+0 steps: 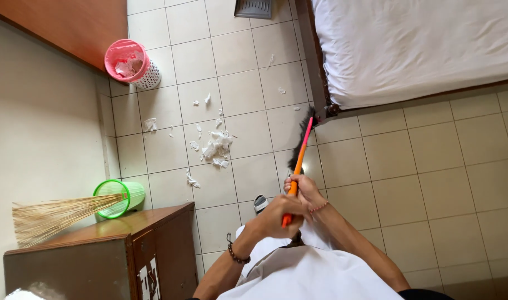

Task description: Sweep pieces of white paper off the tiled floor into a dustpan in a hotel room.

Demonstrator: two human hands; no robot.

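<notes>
Both hands are clenched around the broom handle (296, 161), an orange and pink stick that runs from the person's chest up and away toward the bed corner. The left hand (277, 215) grips the near end of the handle, fingers wrapped fully around it, with a dark bead bracelet (235, 256) on that wrist. The right hand (305, 189) holds the handle just beyond the left one, the two hands touching or nearly so; a thin pink band sits on its wrist.

The broom head (302, 139) is dark and bristly, lying on the tiled floor (431, 166) just left of the bed frame corner, well beyond the hands. The bed (420, 44), with a white sheet, fills the far right.

To the left of the broom head, a pile of torn white paper scraps (215, 145) lies scattered on the tiles, with looser bits farther out. A pink bin (130, 64) holding paper stands far left by the wall. A green bin (120, 197) lies near the wooden cabinet (154, 244), with a straw broom (54, 218) poking out of it.
</notes>
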